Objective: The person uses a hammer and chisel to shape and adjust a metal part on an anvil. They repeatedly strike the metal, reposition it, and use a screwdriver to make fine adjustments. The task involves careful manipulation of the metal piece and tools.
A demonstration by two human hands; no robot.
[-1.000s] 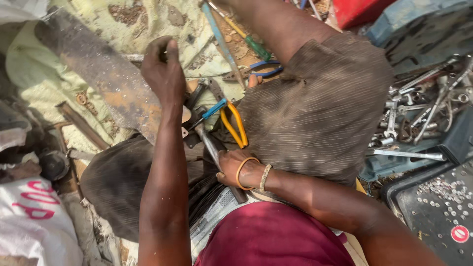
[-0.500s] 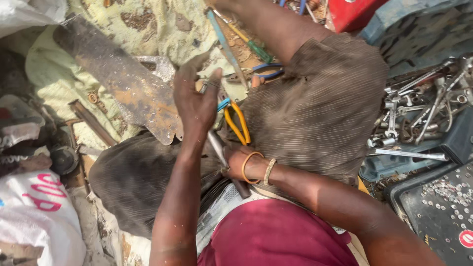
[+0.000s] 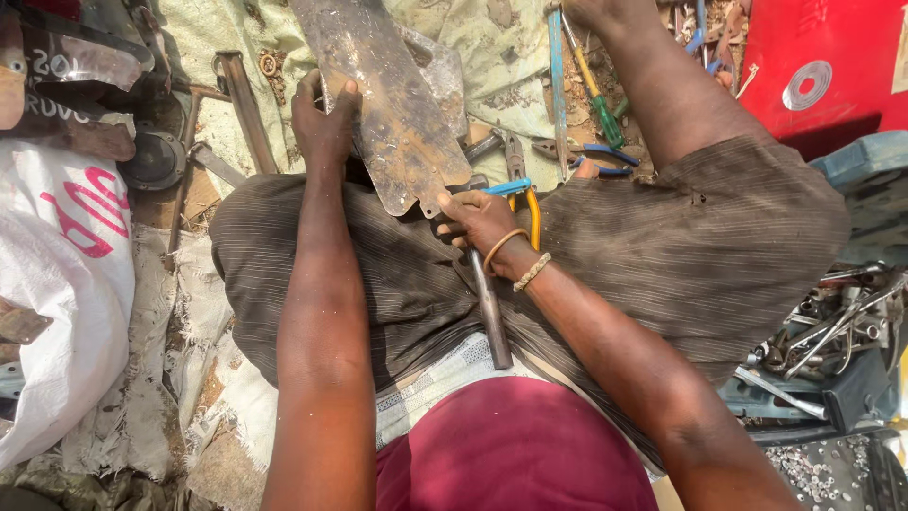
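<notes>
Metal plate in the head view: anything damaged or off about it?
Yes. The metal plate, gripped at its edge by the left hand, is rust-stained and scuffed, with a ragged, notched lower end. The right hand sits at that end, over a grey metal bar on the lap.

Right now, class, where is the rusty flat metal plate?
In the head view, the rusty metal plate lies upper centre, over the person's lap, gripped at its left edge by the left hand; the right hand meets its lower end.
</notes>
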